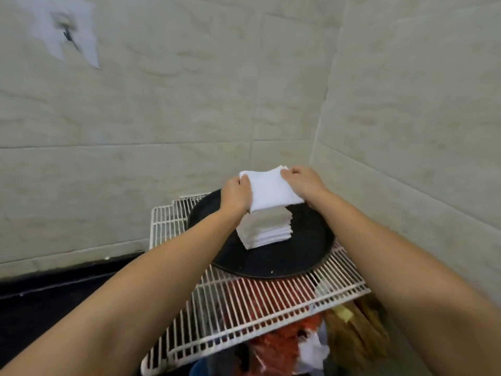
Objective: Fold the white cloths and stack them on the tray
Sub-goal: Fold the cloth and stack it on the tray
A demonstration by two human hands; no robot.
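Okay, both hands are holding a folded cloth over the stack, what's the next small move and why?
Probably lower it straight down onto the stack. The left hand and right hand hold the folded cloth by its sides just above the pile on the black tray, roughly lined up.

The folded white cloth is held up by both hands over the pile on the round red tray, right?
Not quite: the tray is black, not red. The head view shows both hands, left hand and right hand, holding the folded white cloth above the pile of folded cloths on that round black tray, which sits on a white wire rack.
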